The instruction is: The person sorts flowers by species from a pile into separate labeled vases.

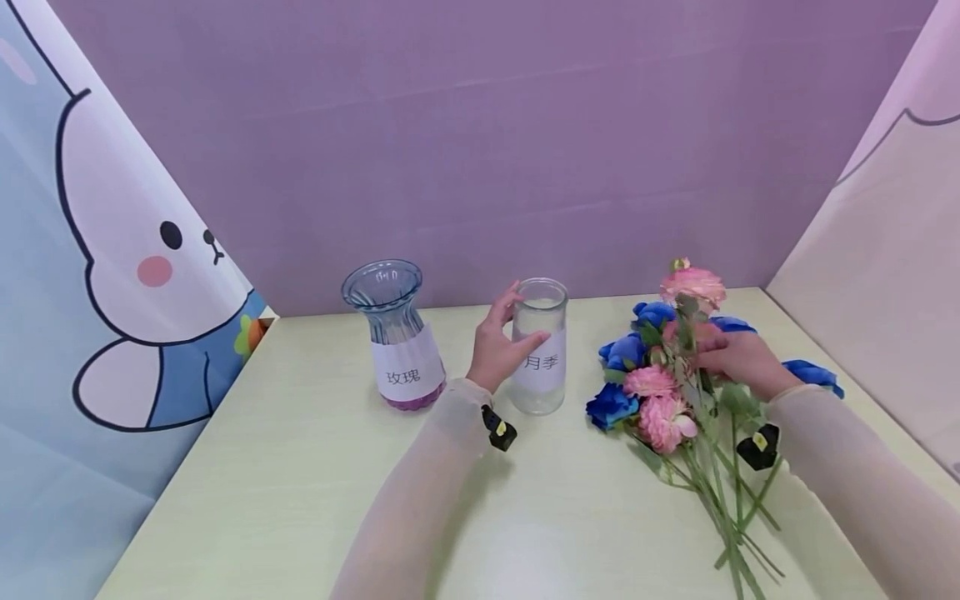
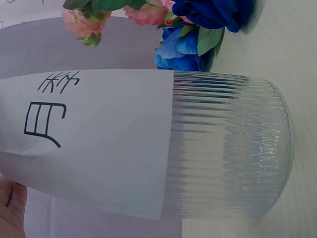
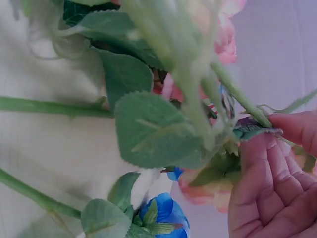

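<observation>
Left hand (image 1: 501, 346) grips clear vase (image 1: 538, 398) on table (image 1: 300, 500); right hand (image 1: 746, 364) pinches flower stem (image 3: 242, 101) amid pink blooms (image 1: 663, 421), blue blooms (image 1: 622, 352). Neither it nor blue-tinted vase (image 1: 397, 331) holds flowers: seemingly barely begun, whole bunch left.

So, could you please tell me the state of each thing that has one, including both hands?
Clear vase: upright, open-topped, no flowers inside.
Blue-rimmed vase: upright, open-topped, no flowers inside.
White labels: one on each vase, written side showing.
Pink flowers: bunched with the blue ones, outside both vases.
Blue flowers: in the same bunch, also outside.
Left hand: gripping the clear vase.
Right hand: pinching a stem.
</observation>
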Action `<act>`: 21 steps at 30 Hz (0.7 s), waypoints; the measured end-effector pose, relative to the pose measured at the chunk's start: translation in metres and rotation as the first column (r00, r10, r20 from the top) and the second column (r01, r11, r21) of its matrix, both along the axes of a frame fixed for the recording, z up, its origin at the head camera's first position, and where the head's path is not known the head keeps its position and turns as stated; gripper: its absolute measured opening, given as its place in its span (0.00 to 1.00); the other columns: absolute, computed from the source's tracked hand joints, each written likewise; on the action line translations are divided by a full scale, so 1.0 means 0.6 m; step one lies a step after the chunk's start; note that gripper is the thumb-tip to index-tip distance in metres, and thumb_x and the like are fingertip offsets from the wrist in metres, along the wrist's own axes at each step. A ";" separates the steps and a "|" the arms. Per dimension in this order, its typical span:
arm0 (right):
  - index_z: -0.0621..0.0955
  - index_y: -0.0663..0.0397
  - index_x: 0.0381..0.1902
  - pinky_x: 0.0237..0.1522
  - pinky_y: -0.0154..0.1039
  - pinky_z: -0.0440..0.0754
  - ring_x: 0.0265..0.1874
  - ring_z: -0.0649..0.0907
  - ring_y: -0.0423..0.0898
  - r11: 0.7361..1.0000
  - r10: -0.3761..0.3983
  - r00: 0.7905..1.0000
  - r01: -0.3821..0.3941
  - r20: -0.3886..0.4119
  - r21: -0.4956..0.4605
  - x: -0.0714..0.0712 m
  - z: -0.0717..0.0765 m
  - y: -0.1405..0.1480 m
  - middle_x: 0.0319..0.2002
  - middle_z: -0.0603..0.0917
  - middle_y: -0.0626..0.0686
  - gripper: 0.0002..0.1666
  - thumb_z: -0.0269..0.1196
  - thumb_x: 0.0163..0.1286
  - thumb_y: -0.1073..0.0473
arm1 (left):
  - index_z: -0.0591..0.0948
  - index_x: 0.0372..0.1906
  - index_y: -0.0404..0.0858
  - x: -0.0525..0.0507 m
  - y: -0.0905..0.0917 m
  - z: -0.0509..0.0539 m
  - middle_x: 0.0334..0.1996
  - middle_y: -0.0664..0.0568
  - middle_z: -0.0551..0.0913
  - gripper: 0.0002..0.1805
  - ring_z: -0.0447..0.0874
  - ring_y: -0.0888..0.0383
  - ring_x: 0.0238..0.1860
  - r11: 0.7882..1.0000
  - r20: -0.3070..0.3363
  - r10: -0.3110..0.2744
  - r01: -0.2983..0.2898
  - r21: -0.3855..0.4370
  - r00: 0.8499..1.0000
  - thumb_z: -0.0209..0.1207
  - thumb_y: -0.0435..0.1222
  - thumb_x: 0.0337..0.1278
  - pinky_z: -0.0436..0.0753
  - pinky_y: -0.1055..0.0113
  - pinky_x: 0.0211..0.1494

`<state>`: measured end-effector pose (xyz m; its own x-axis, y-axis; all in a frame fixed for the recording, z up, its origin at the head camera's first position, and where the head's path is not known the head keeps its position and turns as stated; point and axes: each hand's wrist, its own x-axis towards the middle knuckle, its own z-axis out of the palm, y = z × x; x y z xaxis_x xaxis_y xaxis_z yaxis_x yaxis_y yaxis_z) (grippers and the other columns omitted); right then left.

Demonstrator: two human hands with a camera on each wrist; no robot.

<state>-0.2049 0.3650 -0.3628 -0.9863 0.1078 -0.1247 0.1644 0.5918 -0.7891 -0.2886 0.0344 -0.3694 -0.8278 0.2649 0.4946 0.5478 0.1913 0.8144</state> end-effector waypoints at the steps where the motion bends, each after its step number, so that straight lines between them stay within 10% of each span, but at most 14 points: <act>1: 0.79 0.71 0.42 0.27 0.37 0.82 0.23 0.77 0.39 1.000 -0.005 1.000 0.005 -0.010 0.007 0.000 0.002 0.000 0.25 0.79 0.45 0.17 0.64 0.65 0.59 | 0.71 0.56 0.33 0.000 0.000 0.000 0.71 0.49 0.63 0.31 0.75 0.45 0.59 1.000 -0.001 0.002 -0.002 -0.005 1.000 0.71 0.31 0.45 0.73 0.49 0.64; 21: 0.69 0.83 0.56 0.33 0.30 0.84 0.28 0.81 0.31 0.999 -0.036 0.986 0.030 -0.163 -0.035 0.007 0.067 0.010 0.36 0.82 0.44 0.29 0.56 0.72 0.57 | 0.72 0.55 0.34 0.004 0.000 0.001 0.71 0.50 0.63 0.30 0.75 0.46 0.59 1.000 0.009 0.017 -0.017 -0.026 1.000 0.72 0.31 0.45 0.73 0.52 0.64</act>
